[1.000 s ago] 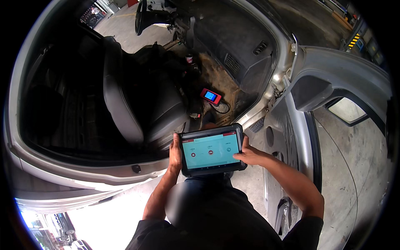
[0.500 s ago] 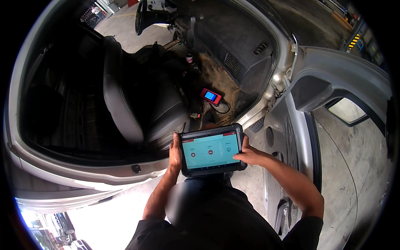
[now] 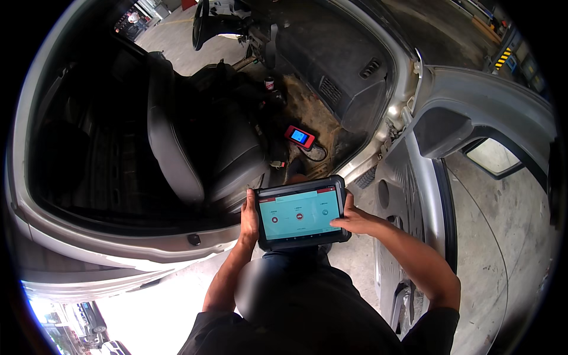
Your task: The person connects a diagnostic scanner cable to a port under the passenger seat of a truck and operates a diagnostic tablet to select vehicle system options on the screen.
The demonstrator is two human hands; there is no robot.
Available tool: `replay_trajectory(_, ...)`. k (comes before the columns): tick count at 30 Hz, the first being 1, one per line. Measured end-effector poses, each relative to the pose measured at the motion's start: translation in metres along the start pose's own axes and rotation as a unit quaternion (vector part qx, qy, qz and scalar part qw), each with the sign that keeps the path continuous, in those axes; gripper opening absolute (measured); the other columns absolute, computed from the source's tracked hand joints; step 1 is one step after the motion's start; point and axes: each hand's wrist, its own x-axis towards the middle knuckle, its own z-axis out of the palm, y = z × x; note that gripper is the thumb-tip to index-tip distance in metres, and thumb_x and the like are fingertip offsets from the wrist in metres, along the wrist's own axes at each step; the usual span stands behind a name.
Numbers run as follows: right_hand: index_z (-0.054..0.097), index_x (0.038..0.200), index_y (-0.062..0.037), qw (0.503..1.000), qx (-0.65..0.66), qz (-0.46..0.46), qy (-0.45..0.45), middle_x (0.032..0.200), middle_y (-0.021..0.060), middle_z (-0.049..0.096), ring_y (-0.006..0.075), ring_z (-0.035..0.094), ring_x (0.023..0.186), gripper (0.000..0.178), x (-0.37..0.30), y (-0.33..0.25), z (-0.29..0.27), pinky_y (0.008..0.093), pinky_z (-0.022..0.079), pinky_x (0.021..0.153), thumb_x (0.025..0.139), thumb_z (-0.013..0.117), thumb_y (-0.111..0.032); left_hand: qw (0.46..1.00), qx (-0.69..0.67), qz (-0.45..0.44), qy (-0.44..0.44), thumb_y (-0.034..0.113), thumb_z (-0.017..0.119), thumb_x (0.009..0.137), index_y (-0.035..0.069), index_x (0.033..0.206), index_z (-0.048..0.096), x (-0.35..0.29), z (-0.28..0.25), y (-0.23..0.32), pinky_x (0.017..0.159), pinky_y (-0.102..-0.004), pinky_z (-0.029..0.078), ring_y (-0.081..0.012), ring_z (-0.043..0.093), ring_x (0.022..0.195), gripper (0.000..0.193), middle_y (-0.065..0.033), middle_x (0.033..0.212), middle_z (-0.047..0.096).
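A tablet (image 3: 299,222) in a thick black case is held level in front of me, its light teal screen lit and showing a few round icons. My left hand (image 3: 249,220) grips its left edge, thumb along the frame. At the other end, my right hand (image 3: 353,216) holds the right edge, and its thumb lies over the lower right corner of the screen. The fingers beneath the tablet are hidden. Beyond it, a red handheld device (image 3: 299,136) with a small lit blue screen rests on the car's floor, a black cable looped beside it.
I stand at a silver car's open front door (image 3: 408,207), which is on my right with its side mirror (image 3: 492,157). A grey seat (image 3: 236,157) is ahead left. A can (image 3: 269,83) stands on the footwell floor (image 3: 322,118). The steering wheel (image 3: 201,26) is far off.
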Motion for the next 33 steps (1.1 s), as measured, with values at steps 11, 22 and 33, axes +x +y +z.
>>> replay_trajectory(11, 0.035, 0.153, -0.0122, 1.0, -0.001, -0.009, 0.008, 0.146, 0.0218, 0.01, 0.0419, 0.02, 0.147, 0.072, 0.003, 0.009, 0.003, 0.0405, 0.02, 0.123, 0.091, 0.063, -0.035, 1.0, 0.014, 0.003, -0.02, 0.069, 0.036, 0.099, -0.003, 0.113, 0.065, 0.002, -0.002, -0.002, 0.081, -0.0334, 0.058, -0.0209, 0.069, 0.089, 0.08, -0.0152, 0.103, 0.07)
replay_trajectory(22, 0.02, 0.157, -0.0082, 1.0, -0.019, -0.013, 0.003, 0.149, 0.0246, 0.006, 0.0446, 0.021, 0.147, 0.09, 0.004, 0.013, 0.004, 0.0421, 0.02, 0.123, 0.09, 0.068, -0.043, 1.0, 0.02, 0.004, -0.004, 0.069, 0.037, 0.099, -0.004, 0.114, 0.064, 0.007, -0.005, -0.008, 0.081, -0.0337, 0.058, -0.0214, 0.07, 0.089, 0.079, -0.0158, 0.103, 0.07)
replay_trajectory(33, -0.004, 0.154, -0.0005, 1.0, -0.022, -0.01, -0.007, 0.147, 0.0243, 0.008, 0.0433, 0.02, 0.147, 0.111, 0.005, 0.01, 0.002, 0.0428, 0.022, 0.122, 0.087, 0.072, -0.044, 1.0, 0.003, -0.001, -0.017, 0.068, 0.039, 0.098, -0.005, 0.113, 0.065, 0.003, -0.002, -0.001, 0.08, -0.0342, 0.058, -0.0216, 0.069, 0.089, 0.079, -0.0157, 0.102, 0.07)
